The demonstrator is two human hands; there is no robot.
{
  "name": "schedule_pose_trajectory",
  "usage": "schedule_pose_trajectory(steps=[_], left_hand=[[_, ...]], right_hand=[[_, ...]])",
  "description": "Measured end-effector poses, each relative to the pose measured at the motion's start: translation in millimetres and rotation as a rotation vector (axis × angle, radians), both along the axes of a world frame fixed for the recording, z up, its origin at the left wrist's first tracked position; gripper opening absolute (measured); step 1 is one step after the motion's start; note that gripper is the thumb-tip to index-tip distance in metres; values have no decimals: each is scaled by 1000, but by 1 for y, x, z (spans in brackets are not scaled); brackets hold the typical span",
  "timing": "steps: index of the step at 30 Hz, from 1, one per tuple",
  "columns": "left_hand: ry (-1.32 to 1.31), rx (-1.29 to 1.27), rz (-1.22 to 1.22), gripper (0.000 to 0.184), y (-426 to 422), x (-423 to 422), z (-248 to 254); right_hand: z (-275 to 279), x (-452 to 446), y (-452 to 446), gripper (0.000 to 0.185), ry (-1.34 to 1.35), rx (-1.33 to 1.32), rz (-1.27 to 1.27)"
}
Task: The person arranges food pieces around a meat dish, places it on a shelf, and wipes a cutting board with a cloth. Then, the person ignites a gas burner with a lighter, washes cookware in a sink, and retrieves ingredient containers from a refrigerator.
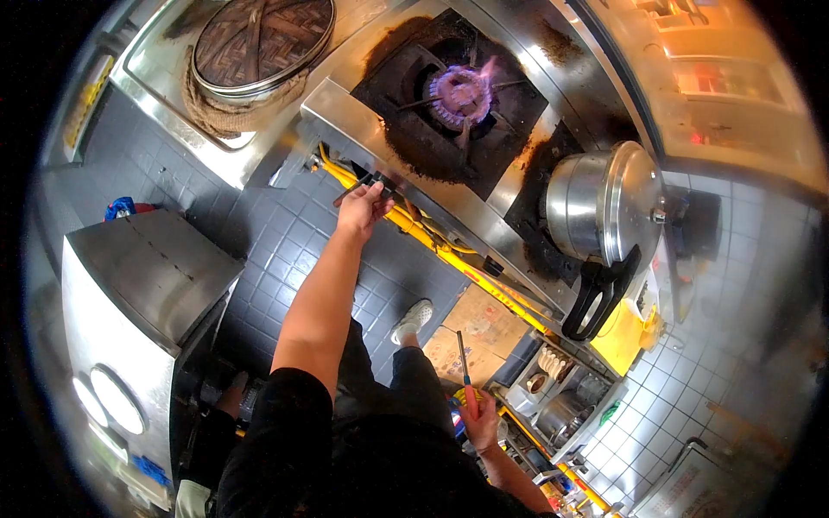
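My left hand (pixel 363 207) is closed on a dark control knob (pixel 380 184) at the front of the steel stove (pixel 345 112). Beyond it a gas burner (pixel 460 95) burns with a purple-blue ring of flame and carries no pot. Low on the right, my right hand (pixel 481 423) grips the red handle of a long-necked lighter (pixel 467 380). Its thin metal tube points away from me, well short of the burner; no flame shows at its tip. A steel pressure cooker (pixel 587 205) with a long black handle (pixel 602 293) sits on the neighbouring burner.
Yellow gas pipes (pixel 449 255) run along the stove front. A round woven bamboo lid (pixel 263 43) rests at the upper left. A steel cabinet (pixel 155 268) stands left of me. Shelves with pots (pixel 561 414) and a yellow board (pixel 617 337) are at right. Grey tiles (pixel 285 233) cover the floor.
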State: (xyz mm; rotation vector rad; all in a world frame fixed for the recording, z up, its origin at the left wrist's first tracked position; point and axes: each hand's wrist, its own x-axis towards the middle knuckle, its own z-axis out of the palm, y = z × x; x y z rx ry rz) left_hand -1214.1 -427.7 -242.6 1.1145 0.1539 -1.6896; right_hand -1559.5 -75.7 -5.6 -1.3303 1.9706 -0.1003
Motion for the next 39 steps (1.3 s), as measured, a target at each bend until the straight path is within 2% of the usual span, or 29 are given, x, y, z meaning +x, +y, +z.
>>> schedule_pose_trajectory(steps=[5,8,11,14,23,29,35,39], left_hand=[[5,-28,-13,16,1,1,-5],[-3,-15,-13,17,0,1,-2],[4,-25,-11,17,0,1,-5],[2,-3,-11,17,0,2,1],[-12,-11,-21,17,0,3,1],[13,-29,-16,17,0,2,-8],[25,-13,0,17,0,1,-11],[33,-15,15,16,1,0,-8]], right_hand=[[-22,-17,21,65,-128,-41,-33],[-14,-9,15,64,-75,-14,-6],[-19,-10,16,64,-132,-33,-42],[-14,-9,12,65,-7,6,28],[-6,7,0,65,-64,2,-38],[-10,0,6,66,59,33,37],[-16,-2,11,65,-37,52,-93],[-9,5,6,64,-46,42,-88]])
